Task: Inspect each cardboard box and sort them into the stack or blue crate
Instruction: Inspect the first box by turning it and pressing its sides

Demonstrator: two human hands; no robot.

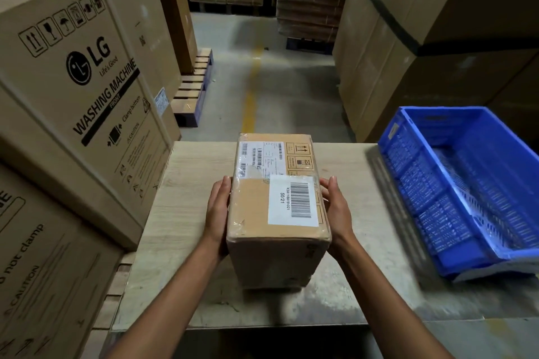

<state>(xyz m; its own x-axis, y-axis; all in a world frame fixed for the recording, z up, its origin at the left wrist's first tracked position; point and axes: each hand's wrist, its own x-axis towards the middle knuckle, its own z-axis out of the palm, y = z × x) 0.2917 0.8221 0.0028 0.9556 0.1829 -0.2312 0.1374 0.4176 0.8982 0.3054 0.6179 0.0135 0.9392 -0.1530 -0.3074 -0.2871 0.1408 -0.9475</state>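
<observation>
Though taped over, cardboard box [277,230] shows white barcode label [293,200], shipping stickers [259,157].

We see tan cardboard box [250,210], white label [284,204] with black barcode stripes; blue crate [423,181], mesh-pattern walls; pale wood-grain table [189,183]; grey floor [294,90], yellow line [249,108]; brown cartons [58,114], black print.

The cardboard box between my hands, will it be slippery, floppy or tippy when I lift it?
Probably stiff: the cardboard box keeps sharp, square edges. Its taped top looks glossy, so it may slip a little under the left hand and right hand pressing its sides. Flat faces mean it shouldn't roll.
</observation>
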